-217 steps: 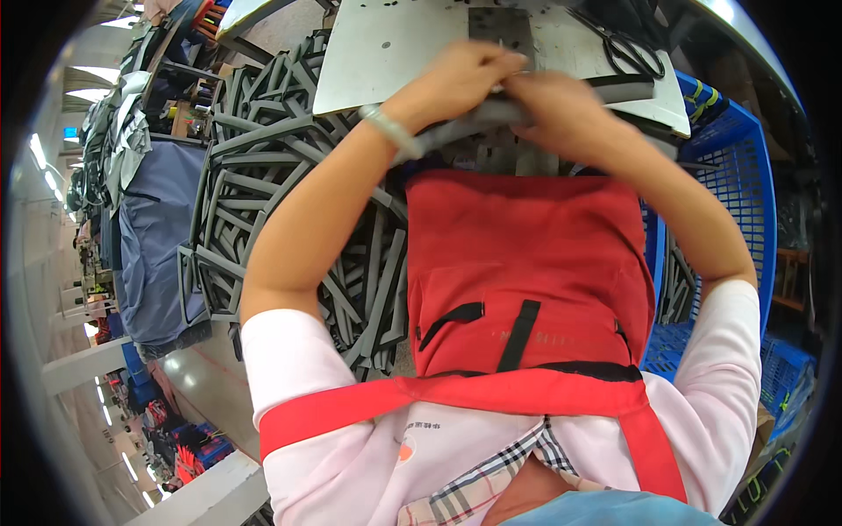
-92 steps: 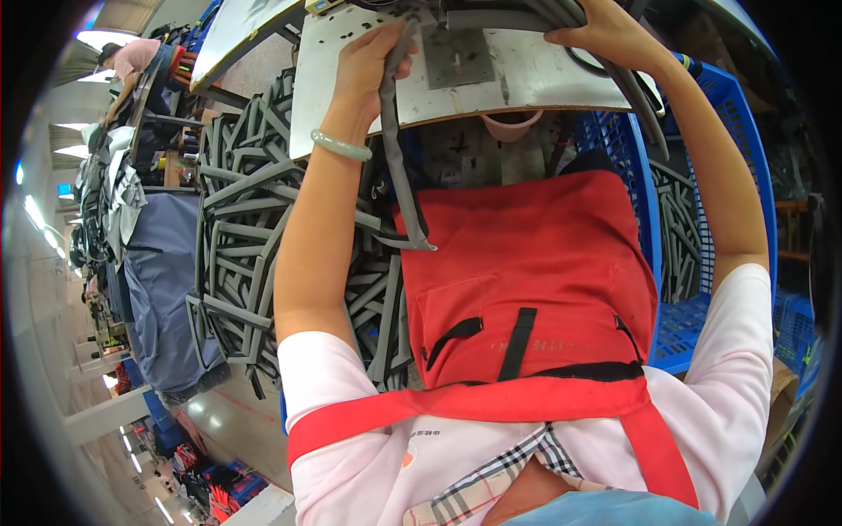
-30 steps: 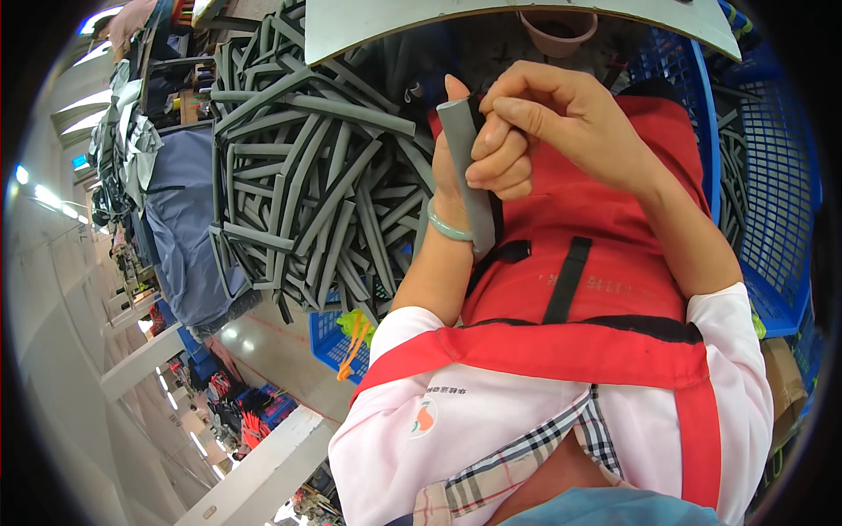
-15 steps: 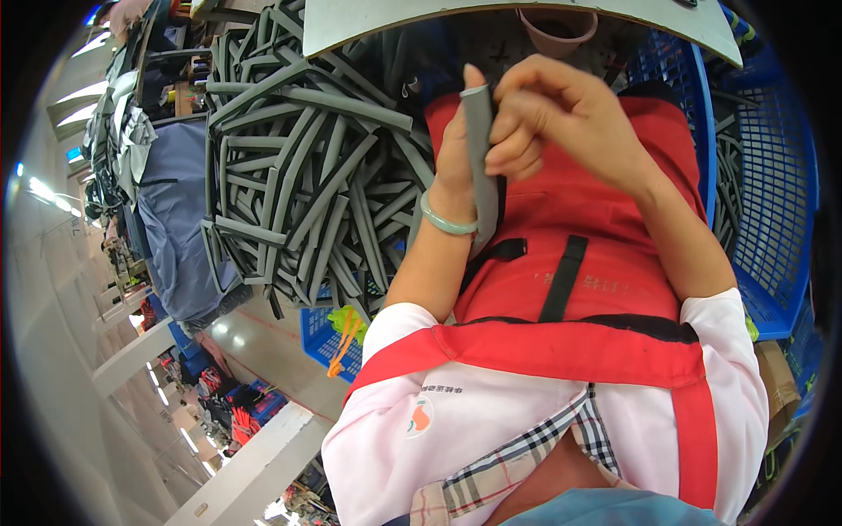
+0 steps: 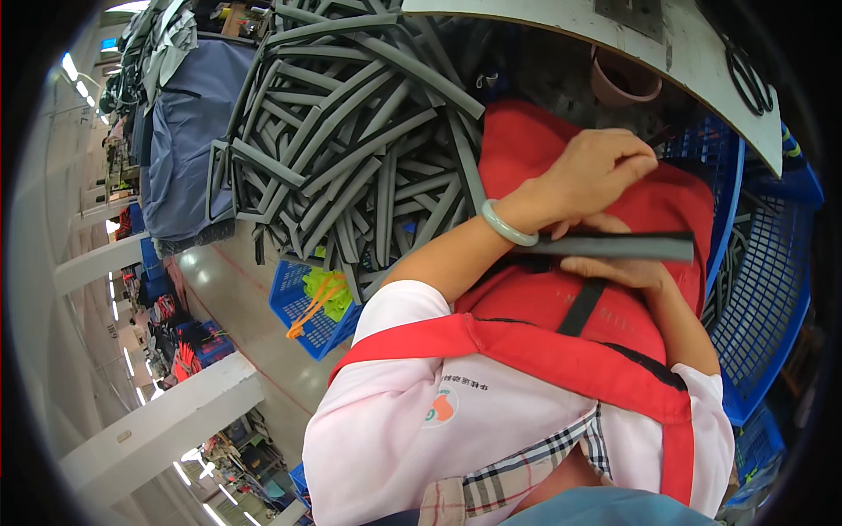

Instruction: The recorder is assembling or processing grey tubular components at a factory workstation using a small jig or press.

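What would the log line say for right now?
left hand: over grey strip | right hand: under strip | pile of grey strips: left | apron: red

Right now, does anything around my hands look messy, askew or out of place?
The grey padded strips to your left lie in a loose heap, crossing at all angles, and some hang over the edge above the blue basket. The one grey strip held between your left hand and right hand looks straight and undamaged.

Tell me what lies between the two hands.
In the head view, a grey strip lies level between them: the left hand sits on top of it, the right hand underneath, over the red apron.
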Demonstrator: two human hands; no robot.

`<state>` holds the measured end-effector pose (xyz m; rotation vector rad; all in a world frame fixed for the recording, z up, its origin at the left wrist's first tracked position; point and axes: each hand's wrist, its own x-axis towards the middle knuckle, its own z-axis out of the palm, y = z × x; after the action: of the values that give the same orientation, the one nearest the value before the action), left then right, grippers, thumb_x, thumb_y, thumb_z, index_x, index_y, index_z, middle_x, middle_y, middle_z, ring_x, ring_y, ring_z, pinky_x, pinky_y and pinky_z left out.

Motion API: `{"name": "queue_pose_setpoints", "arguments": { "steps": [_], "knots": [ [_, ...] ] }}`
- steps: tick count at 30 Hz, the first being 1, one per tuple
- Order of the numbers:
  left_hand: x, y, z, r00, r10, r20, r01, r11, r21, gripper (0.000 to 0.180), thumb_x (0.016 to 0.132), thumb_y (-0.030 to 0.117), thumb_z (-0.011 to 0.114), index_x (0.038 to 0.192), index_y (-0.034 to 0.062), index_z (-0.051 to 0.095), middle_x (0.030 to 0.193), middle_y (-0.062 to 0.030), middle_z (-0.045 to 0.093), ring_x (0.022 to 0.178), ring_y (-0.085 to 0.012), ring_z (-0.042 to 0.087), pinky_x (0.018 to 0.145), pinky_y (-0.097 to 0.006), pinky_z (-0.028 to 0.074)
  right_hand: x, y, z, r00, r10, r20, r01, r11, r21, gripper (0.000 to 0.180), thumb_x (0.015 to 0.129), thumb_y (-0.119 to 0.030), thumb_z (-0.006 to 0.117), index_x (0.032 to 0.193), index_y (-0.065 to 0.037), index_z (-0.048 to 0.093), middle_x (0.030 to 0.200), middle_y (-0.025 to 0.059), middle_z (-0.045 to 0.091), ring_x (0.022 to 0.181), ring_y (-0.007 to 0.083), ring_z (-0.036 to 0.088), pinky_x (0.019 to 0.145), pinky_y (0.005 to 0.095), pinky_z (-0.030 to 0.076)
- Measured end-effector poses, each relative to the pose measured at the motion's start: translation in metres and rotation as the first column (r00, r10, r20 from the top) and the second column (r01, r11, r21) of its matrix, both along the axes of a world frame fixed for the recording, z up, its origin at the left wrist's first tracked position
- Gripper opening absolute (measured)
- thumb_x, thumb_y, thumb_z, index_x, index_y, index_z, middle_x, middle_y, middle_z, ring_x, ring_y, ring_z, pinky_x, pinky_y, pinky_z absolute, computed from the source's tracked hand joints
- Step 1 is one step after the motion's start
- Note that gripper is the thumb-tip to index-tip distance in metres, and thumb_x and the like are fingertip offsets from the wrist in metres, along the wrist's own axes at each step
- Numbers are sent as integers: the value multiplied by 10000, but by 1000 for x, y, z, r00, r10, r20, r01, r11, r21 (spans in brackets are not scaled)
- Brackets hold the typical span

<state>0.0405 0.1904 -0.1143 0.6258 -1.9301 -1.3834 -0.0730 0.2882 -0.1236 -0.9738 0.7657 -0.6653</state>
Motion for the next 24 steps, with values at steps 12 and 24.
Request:
{"name": "queue_pose_setpoints", "arguments": {
  "steps": [12,24],
  "knots": [
    [45,-2,44,777,-464,425,350,880,322,324,944,320,592,977,19,708,760,-91,662,693,-164,589,676,-301,466,-130,28,23,787,-579,215,608,786,-108,330,746,-203,722,889,-112,438,927,28,421,812,110,467,803,230,427],
    [20,15,17,797,-319,513,414,907,-80,171,821,204,631,855,48,691,798,-131,684,803,-322,661,699,-418,501,-127,69,25,763,-108,-637,31,991,-130,473,781,-155,752,1206,-11,603,1014,116,664,794,183,639,725,296,518]
  ]
}}
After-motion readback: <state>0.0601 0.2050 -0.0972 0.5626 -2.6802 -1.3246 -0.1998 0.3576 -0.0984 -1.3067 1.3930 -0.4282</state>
